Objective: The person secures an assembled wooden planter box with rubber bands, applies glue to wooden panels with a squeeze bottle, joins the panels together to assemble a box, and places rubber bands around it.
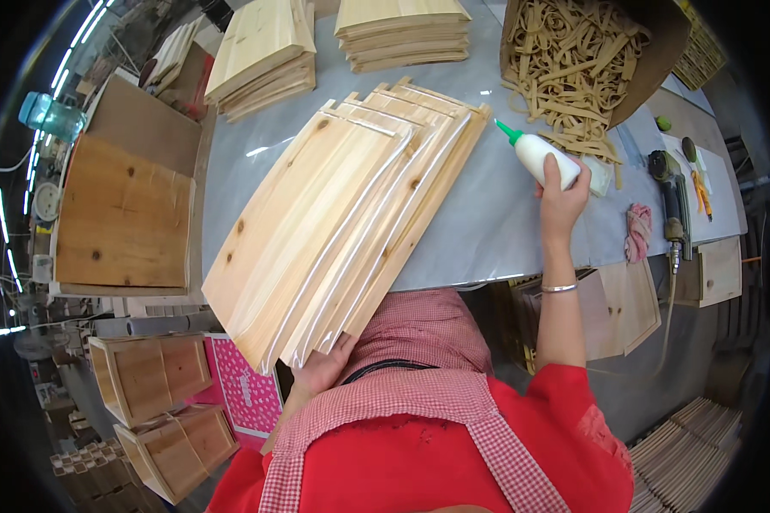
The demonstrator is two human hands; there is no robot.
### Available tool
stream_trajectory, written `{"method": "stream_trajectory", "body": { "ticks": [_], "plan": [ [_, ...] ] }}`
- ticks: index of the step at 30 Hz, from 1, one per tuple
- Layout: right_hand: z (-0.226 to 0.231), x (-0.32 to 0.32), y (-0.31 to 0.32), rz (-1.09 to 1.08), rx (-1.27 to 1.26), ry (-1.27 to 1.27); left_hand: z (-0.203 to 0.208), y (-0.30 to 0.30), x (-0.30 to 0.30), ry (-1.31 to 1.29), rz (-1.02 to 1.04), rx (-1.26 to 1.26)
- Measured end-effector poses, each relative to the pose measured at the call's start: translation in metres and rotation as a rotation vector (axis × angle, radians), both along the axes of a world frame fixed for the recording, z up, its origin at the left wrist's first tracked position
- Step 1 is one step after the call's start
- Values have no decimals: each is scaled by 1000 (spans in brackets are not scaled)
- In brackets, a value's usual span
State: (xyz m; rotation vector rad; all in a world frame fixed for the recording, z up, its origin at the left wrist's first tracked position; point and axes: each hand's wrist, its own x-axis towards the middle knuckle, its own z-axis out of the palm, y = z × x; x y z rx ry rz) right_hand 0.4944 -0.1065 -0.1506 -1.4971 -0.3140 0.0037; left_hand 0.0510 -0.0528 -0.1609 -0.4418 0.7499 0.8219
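White bottle (534, 155) — right hand (565, 191) curled round it; left hand (322, 366) touches wooden boards (340, 214) — closure unclear.

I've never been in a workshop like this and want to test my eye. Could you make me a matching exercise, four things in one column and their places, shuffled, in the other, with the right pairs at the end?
Things
1. White squeeze bottle
2. Left hand
3. Tan strips
4. Pink cloth

Places
A. Spilling from a cardboard box
B. Close beside the black tool
C. In the right hand
D. At the near end of the fanned boards

Right pairs: 1-C, 2-D, 3-A, 4-B
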Motion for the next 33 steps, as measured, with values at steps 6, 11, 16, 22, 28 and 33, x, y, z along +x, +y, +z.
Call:
{"method": "stream_trajectory", "body": {
  "ticks": [6,11,16,22,28,33],
  "plan": [
    [-11,27,23,-46,-141,-144,1,0,-7,-97,-50,127],
    [-4,36,32,-100,-266,-312,-1,-1,-8,-117,-91,193],
    [2,38,25,-93,-271,-370,3,-4,-8,-76,-71,145],
    [12,-11,0,89,-256,-400,-2,-2,-13,-172,-47,84],
    [29,-83,-34,320,-230,-226,6,1,-3,-230,-67,155],
    [37,-138,-63,472,-258,-280,23,6,9,-116,-61,53]
  ]
}}
